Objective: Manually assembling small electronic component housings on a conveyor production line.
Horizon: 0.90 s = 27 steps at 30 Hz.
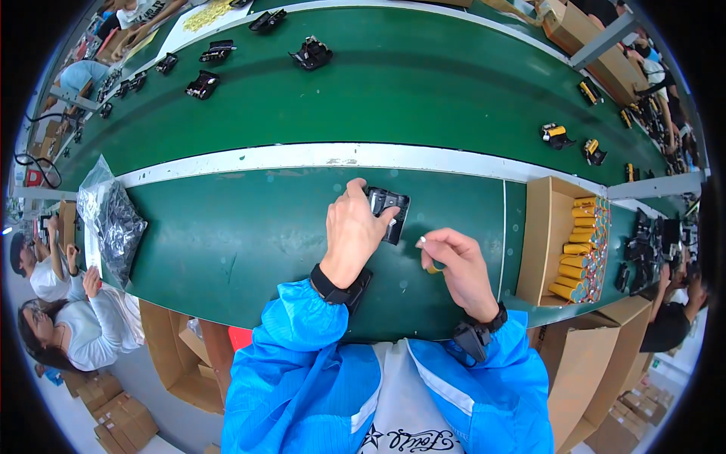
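My left hand (352,233) is closed on a black plastic housing (391,203), with the thumb across its open face and the fingers at its far left edge. The housing lies on the green worktop just in front of me; its inner parts are too small to make out. To its right, my right hand (460,266) is closed in a pinch on a small white piece (421,242), held apart from the housing. A bit of yellow shows at the curled fingers of that hand, and I cannot tell what it is.
On the right stands a cardboard box (538,234) of yellow battery packs (578,250). A clear bag of dark parts (113,223) sits at the left. Beyond the white rail (340,155), a green conveyor belt (423,91) carries several black housings. Other people work at both sides.
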Available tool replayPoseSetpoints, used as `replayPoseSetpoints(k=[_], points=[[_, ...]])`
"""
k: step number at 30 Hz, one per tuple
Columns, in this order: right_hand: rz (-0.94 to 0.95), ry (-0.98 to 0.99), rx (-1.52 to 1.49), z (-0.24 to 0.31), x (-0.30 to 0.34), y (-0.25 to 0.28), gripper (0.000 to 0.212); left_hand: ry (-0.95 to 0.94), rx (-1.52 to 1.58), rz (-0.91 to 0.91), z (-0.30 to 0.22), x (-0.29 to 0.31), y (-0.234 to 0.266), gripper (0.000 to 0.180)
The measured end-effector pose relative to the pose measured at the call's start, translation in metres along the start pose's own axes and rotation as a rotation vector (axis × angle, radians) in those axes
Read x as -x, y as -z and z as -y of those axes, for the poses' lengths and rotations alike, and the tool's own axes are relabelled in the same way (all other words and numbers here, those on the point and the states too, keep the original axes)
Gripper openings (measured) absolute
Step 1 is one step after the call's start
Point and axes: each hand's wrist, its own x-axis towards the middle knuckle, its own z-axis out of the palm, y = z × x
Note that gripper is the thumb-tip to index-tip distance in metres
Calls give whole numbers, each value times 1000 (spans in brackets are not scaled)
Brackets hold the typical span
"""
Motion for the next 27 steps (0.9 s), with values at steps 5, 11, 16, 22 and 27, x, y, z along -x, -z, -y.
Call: replayPoseSetpoints(k=[5,11,16,22,27], points=[[-55,111,279,-15,-32,-13,13,-192,-10,19,7,14,-7,71],[-176,401,752,-14,-40,-18,10,-263,112,307,16,19,4,84],[-76,670,1016,-15,-41,-26,9,-281,-15,453,14,16,18,78],[-144,631,992,-30,-51,-27,9,-299,19,372,16,18,16,69],[-116,569,913,-38,-53,-32,9,-300,21,344,22,18,15,66]])
